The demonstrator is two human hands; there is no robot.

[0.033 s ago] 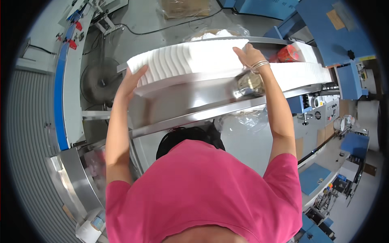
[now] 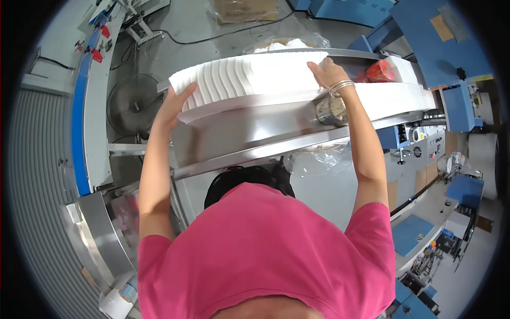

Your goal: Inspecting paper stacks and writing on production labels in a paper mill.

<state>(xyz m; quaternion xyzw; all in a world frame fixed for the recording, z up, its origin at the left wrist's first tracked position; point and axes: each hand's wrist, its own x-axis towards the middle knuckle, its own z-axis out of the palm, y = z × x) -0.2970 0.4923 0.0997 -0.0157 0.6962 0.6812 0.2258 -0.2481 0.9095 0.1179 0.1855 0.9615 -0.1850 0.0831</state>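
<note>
A long row of white, thin, soft-looking sheets (image 2: 228, 80) stands packed across a shiny metal trough (image 2: 228, 133), wavy along its left part. My left hand (image 2: 176, 105) grips its left end, thumb on the near face and the other fingers mostly hidden. At the right end, my right hand (image 2: 328, 73) holds the far corner, thumb stretched along the top and fingers bent. Beneath my right wrist, a round see-through object (image 2: 330, 110), perhaps a tape roll or a jar, rests in the trough. More white sheets (image 2: 390, 98) lie to the right of my right forearm.
A red object (image 2: 380, 71) sits among the white sheets at the right. Blue machinery (image 2: 459, 106) stands beyond the trough's right end. A round floor fan (image 2: 134, 106) is at the left. Plastic-wrapped goods (image 2: 289, 45) lie behind the trough, and clear plastic (image 2: 324, 159) lies near my legs.
The view has shifted very slightly. Both hands keep the same hold on the row of white sheets.
</note>
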